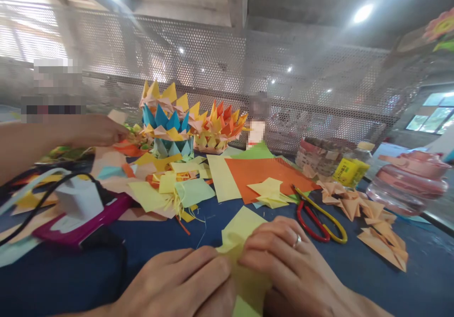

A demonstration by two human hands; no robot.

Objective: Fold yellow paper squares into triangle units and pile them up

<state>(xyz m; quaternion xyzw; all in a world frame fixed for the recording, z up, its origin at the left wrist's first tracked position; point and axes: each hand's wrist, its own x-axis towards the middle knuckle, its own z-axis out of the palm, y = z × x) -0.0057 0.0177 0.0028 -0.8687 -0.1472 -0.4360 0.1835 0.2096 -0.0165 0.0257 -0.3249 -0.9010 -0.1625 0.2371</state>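
A pale yellow sheet of paper [244, 225], partly folded, lies between my two hands at the table's near edge. My left hand [191, 279] presses and pinches its left side, fingers bent together. On the right side of the paper, my right hand [283, 255], with a ring on one finger, has its fingers curled over the sheet. The thumbs are mostly hidden. Beyond the hands, a folded yellow paper piece [271, 192] rests on an orange sheet [262, 175]. Scissors [319, 218] with red and yellow handles lie beside it, right of my right hand.
Paper crowns of folded points [170, 123] stand at the back. Folded peach paper pieces [383, 232], a pink-lidded jug [411, 180] and a yellow-labelled bottle [351, 168] are at right. At left sit a magenta power strip [81, 220], cables and another person's arm [64, 135].
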